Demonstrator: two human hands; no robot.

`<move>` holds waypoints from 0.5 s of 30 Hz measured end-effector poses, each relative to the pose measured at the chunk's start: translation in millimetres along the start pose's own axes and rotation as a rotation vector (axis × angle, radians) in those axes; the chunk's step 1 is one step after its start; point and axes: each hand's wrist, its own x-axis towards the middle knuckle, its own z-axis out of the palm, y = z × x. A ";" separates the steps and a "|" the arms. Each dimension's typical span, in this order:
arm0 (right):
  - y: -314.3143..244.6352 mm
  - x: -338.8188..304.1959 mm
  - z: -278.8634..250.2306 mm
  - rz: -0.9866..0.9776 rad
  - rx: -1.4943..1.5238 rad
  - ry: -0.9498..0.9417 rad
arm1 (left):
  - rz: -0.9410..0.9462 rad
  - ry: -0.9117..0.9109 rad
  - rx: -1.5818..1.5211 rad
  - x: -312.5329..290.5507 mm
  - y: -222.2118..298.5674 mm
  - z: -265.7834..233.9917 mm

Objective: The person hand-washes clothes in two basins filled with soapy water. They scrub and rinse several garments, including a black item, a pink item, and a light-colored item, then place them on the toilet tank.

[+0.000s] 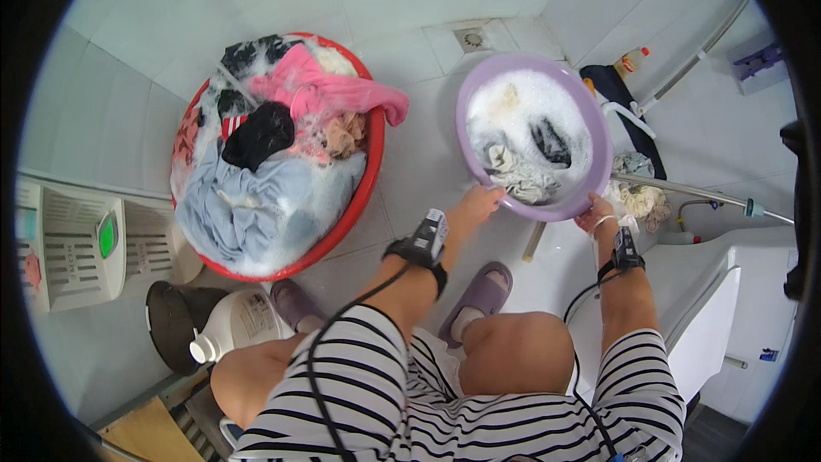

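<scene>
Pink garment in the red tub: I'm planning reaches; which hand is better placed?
Probably left: at the purple basin, the left hand sits closer to the pink garment than the right hand.

left grip [483, 203], right grip [596, 212] curled (arms [630, 304] outstretched)

Your left hand [481, 205] and right hand [594, 216] grip the near rim of a purple basin [603, 145], where dark and pale cloths [522, 180] sit in white suds. To your left, a red tub [369, 192] holds foamy laundry: a pink garment [321, 90], a black one [261, 135] and a light blue one [231, 205]. A white jug [244, 322] lies tilted near your left slipper [295, 301].
</scene>
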 end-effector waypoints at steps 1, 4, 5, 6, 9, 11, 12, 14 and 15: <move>-5.8 7.7 -4.4 0.024 -0.008 -0.006 | 0.025 -0.063 0.163 -4.9 1.1 -12.5; -30.3 17.7 -12.0 -0.444 -1.337 -0.081 | 0.216 0.006 0.626 -41.8 -0.8 -67.1; -42.9 12.6 -10.1 -0.637 -2.059 -0.057 | 0.277 0.129 0.461 -63.5 -4.5 -88.5; -53.8 1.5 -6.7 -0.814 -1.738 0.084 | 0.221 0.199 0.444 -83.1 -2.3 -114.4; -95.6 -55.5 49.2 -1.105 -1.743 0.082 | 0.442 0.550 0.781 -143.7 3.5 -183.5; -102.8 -113.9 105.1 -1.248 -1.375 -0.113 | 0.342 0.623 1.020 -173.8 -1.1 -207.9; -101.2 -146.4 132.0 -1.312 -1.335 -0.301 | 0.234 0.599 1.101 -185.8 -8.4 -213.0; -71.3 -204.8 197.5 -1.354 -1.352 -0.513 | 0.073 0.511 1.205 -202.2 -26.4 -211.8; -51.5 -231.9 226.8 -1.142 -1.364 -0.633 | 0.084 0.521 1.230 -208.1 -36.5 -206.3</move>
